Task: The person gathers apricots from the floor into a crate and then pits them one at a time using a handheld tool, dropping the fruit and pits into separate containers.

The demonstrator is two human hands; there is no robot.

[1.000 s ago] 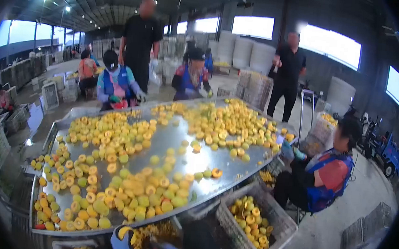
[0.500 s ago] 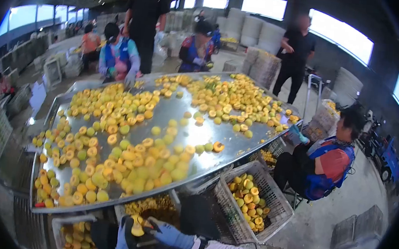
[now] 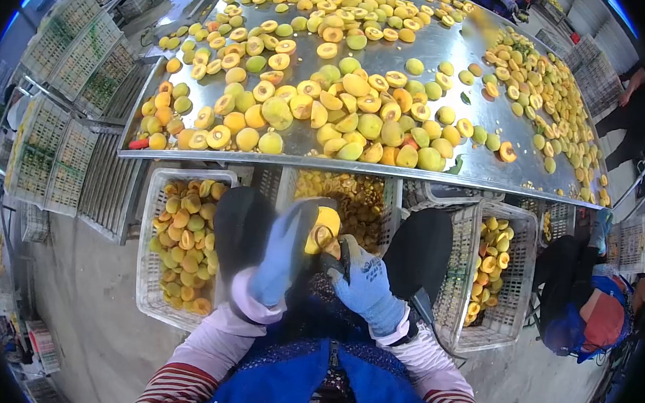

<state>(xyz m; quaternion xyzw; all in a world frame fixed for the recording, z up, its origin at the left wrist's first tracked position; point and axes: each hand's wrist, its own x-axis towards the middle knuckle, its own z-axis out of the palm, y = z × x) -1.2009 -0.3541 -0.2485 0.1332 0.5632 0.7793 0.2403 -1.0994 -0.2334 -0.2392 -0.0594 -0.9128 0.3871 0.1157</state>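
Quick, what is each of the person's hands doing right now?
Left hand: closed around a yellow peach half.
Right hand: closed on a dark tool, its tip at the peach half.

A fruit-processing hall is shown. Ahead of the gloved hands, a long stainless steel sorting table (image 3: 394, 59) is covered with halved and whole yellow-green fruit (image 3: 344, 120). Plastic mesh crates (image 3: 175, 243) of fruit are placed beneath its edge, beside the hands. Empty crates (image 3: 47, 142) are stacked on a concrete floor (image 3: 94, 312) to the left.
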